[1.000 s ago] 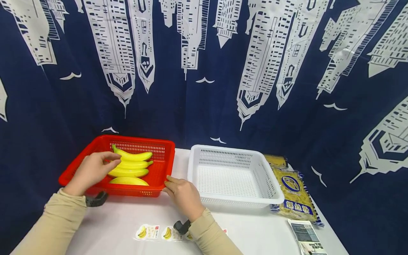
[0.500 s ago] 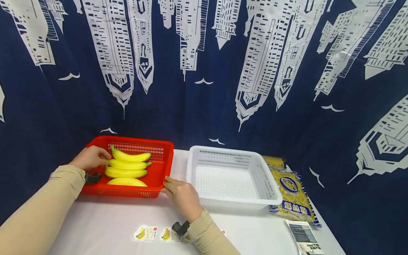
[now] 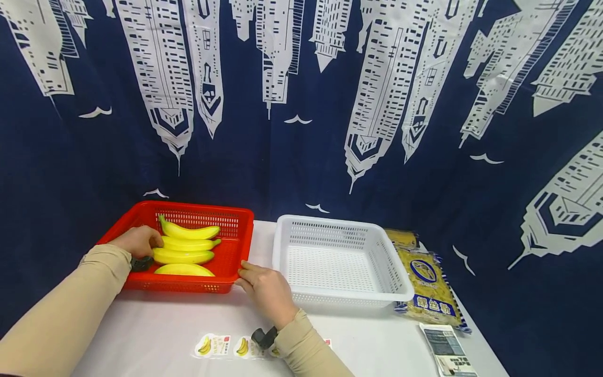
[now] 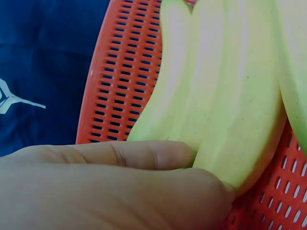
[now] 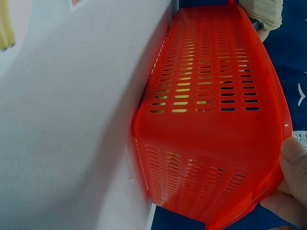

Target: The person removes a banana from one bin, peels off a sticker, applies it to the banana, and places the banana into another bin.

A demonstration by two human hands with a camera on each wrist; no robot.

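Observation:
Several yellow bananas (image 3: 188, 230) lie side by side in the red basket (image 3: 232, 256). My left hand (image 3: 140, 241) reaches into the basket's left side, at the bananas' left ends. In the left wrist view, its thumb and index finger pinch the end of a middle banana (image 4: 244, 110), the thumb partly covering the tip. My right hand (image 3: 268, 288) grips the basket's front right corner. The right wrist view shows that thumb over the red rim (image 5: 284, 120) and the fingers beneath it, with yellow showing through the slots.
To the right stands a white basket (image 3: 330, 267) with nothing in it. Beyond it lie yellowish food packets (image 3: 431, 288) and a printed packet (image 3: 447, 351). Banana stickers (image 3: 212, 345) lie at the table's front. A dark blue curtain (image 3: 264, 173) hangs behind.
My left hand has come down from above the basket to its left side, then slid slightly down onto the banana ends. The right hand keeps its hold on the corner.

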